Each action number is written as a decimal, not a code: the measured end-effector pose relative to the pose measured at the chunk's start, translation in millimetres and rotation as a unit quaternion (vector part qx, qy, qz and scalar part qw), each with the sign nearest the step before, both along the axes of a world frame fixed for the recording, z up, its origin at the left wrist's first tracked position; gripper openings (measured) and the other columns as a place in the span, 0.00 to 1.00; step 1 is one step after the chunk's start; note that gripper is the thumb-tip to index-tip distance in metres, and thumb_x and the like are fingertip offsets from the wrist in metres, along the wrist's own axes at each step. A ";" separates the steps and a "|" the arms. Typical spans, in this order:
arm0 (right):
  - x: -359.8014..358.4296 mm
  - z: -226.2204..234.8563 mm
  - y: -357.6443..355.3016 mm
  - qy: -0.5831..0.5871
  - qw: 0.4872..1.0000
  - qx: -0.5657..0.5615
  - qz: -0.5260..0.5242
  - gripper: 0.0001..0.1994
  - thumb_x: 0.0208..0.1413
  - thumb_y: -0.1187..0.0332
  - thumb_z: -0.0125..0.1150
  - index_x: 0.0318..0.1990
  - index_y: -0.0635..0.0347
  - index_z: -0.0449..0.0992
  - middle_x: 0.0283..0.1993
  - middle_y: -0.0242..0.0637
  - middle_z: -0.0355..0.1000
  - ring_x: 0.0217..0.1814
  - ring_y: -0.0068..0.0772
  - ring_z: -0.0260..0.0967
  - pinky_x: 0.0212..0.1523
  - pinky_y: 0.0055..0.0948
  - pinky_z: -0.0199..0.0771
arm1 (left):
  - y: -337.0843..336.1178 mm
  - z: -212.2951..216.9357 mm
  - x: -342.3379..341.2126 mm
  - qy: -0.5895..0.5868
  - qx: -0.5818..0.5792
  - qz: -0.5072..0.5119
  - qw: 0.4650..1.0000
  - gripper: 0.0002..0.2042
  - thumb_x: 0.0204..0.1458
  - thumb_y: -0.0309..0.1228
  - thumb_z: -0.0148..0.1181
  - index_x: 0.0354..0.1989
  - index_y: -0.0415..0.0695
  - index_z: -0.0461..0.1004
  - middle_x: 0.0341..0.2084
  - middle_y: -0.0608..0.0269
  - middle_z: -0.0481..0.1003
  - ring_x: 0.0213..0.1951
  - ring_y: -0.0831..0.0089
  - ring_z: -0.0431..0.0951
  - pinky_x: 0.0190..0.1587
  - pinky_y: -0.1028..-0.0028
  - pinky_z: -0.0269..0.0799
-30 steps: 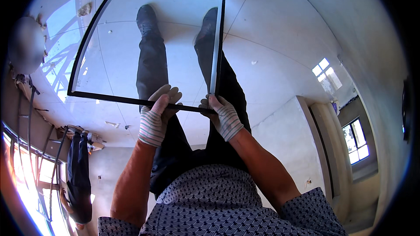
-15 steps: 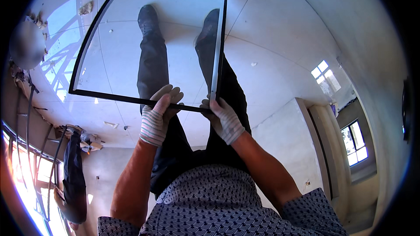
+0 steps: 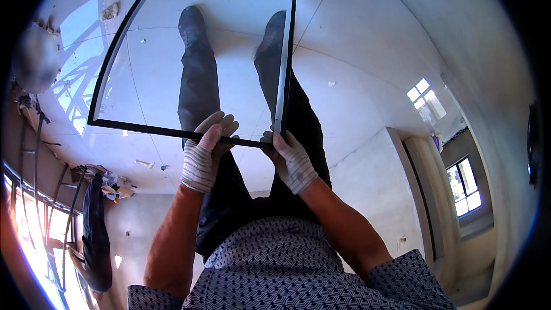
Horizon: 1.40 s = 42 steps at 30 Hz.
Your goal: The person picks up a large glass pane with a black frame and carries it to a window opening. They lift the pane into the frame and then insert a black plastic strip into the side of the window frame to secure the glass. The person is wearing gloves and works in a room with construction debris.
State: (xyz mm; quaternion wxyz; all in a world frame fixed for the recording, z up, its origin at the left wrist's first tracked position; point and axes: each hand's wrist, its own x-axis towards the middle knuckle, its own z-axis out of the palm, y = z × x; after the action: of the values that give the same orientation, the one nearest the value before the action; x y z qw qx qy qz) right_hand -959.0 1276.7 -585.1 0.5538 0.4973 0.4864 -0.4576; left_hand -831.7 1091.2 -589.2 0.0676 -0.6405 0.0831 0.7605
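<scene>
While a large pane of glass [image 3: 172, 51] with a dark border is held out flat in front of the body, its near edge is gripped by both gloved hands close to the near right corner. The left hand [image 3: 205, 158], in a knitted work glove, is closed over the near edge, with the fingers curled over the top of the frame and the thumb side lying toward the body. The right hand [image 3: 290, 159], gloved likewise, is clasped on the corner where the near edge meets the right edge, just beside the left hand but not touching it. The pane is seen to stretch away from the person and to the left, with its far corners near the upper rim of the view. Through the glass, two dark trouser legs and dark shoes [image 3: 191, 22] are seen on a pale tiled floor [image 3: 367, 40]. A patterned shirt [image 3: 275, 270] is seen at the lower edge. To the right, a pale wall [image 3: 367, 189] and a window [image 3: 468, 186] are seen, and at the lower left a dark garment [image 3: 94, 235] hangs.
</scene>
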 end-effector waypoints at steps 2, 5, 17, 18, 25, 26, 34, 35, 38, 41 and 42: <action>-1.4 7.0 -5.1 0.015 1.000 -0.009 0.004 0.23 0.60 0.63 0.70 0.58 0.61 0.69 0.49 0.35 0.73 0.54 0.30 0.71 0.66 0.36 0.70 | 1.9 -0.5 1.2 0.001 0.000 0.003 1.000 0.35 0.60 0.44 0.63 0.68 0.33 0.60 0.62 0.42 0.70 0.63 0.54 0.72 0.60 0.60 0.73; -10.9 -1.8 -6.1 -0.021 0.999 0.016 0.019 0.25 0.59 0.62 0.70 0.59 0.63 0.68 0.51 0.37 0.72 0.55 0.30 0.71 0.67 0.35 0.70 | 0.9 0.2 0.4 -0.005 0.004 0.026 1.000 0.32 0.60 0.40 0.63 0.68 0.33 0.61 0.60 0.43 0.71 0.61 0.55 0.74 0.57 0.64 0.76; -13.6 -10.9 -13.2 -0.012 0.993 0.049 0.103 0.31 0.60 0.48 0.67 0.58 0.66 0.69 0.50 0.41 0.73 0.53 0.32 0.73 0.57 0.33 0.75 | 0.3 -0.1 1.9 -0.004 0.012 0.032 0.999 0.31 0.61 0.38 0.62 0.67 0.33 0.62 0.60 0.43 0.71 0.61 0.55 0.74 0.57 0.65 0.77; -21.2 -15.7 -17.4 -0.040 0.991 0.061 0.114 0.32 0.60 0.48 0.66 0.59 0.66 0.68 0.51 0.42 0.73 0.54 0.31 0.72 0.56 0.33 0.75 | 0.2 1.5 2.4 0.001 0.009 0.030 1.000 0.31 0.61 0.38 0.62 0.67 0.33 0.62 0.60 0.43 0.71 0.61 0.55 0.74 0.57 0.66 0.76; 7.3 -5.9 -1.6 0.050 0.987 0.037 0.151 0.26 0.65 0.50 0.61 0.58 0.65 0.69 0.46 0.41 0.75 0.49 0.31 0.74 0.50 0.34 0.78 | 3.2 1.7 0.3 -0.007 0.004 0.028 1.000 0.32 0.60 0.41 0.63 0.67 0.34 0.62 0.60 0.45 0.71 0.62 0.55 0.73 0.62 0.60 0.72; 5.7 -1.9 1.2 0.060 0.985 0.027 0.162 0.26 0.65 0.50 0.61 0.58 0.64 0.70 0.46 0.41 0.76 0.49 0.31 0.74 0.50 0.34 0.78 | 2.3 2.2 0.4 -0.009 0.009 0.031 0.999 0.33 0.59 0.42 0.64 0.67 0.33 0.62 0.60 0.44 0.72 0.62 0.55 0.73 0.61 0.60 0.72; -46.4 -78.9 -35.3 0.012 0.975 0.106 0.197 0.24 0.60 0.49 0.68 0.50 0.61 0.73 0.38 0.36 0.76 0.37 0.31 0.75 0.41 0.30 0.78 | -4.7 -1.3 3.0 0.009 0.029 0.016 0.999 0.35 0.60 0.44 0.64 0.68 0.33 0.60 0.61 0.43 0.71 0.63 0.55 0.72 0.60 0.65 0.72; -52.3 -91.6 -38.4 0.026 0.967 0.114 0.225 0.24 0.59 0.49 0.68 0.49 0.61 0.74 0.38 0.36 0.76 0.37 0.30 0.75 0.40 0.30 0.78 | -5.0 -1.4 2.8 0.010 0.032 0.018 0.999 0.36 0.60 0.45 0.64 0.68 0.33 0.60 0.61 0.43 0.71 0.63 0.55 0.72 0.60 0.64 0.72; -65.0 -141.7 -38.0 0.144 0.899 0.123 0.395 0.23 0.59 0.50 0.69 0.47 0.63 0.75 0.35 0.35 0.76 0.40 0.34 0.76 0.43 0.35 0.78 | -11.6 -2.8 1.2 0.024 0.040 0.018 0.999 0.37 0.60 0.48 0.62 0.68 0.32 0.59 0.62 0.42 0.70 0.64 0.54 0.71 0.61 0.62 0.71; -85.7 -173.5 -65.4 0.259 0.755 0.144 0.585 0.24 0.56 0.51 0.67 0.49 0.63 0.75 0.40 0.43 0.76 0.46 0.43 0.76 0.50 0.40 0.75 | -15.4 0.2 1.0 0.036 0.053 0.023 0.998 0.41 0.58 0.52 0.62 0.69 0.30 0.57 0.63 0.37 0.67 0.65 0.49 0.69 0.65 0.56 0.67; -92.8 -185.5 -74.1 0.272 0.726 0.151 0.613 0.24 0.56 0.51 0.67 0.50 0.62 0.75 0.42 0.45 0.75 0.47 0.44 0.76 0.51 0.41 0.75 | -17.4 -1.5 0.6 0.040 0.060 0.024 0.997 0.43 0.56 0.53 0.63 0.69 0.29 0.57 0.63 0.36 0.66 0.66 0.48 0.68 0.66 0.54 0.66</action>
State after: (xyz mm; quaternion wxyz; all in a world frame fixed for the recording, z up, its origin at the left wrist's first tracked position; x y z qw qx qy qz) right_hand -1051.8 1202.6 -770.7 0.4752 0.0216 0.8779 -0.0548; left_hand -831.1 1073.8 -590.7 0.0847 -0.6058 0.0244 0.7907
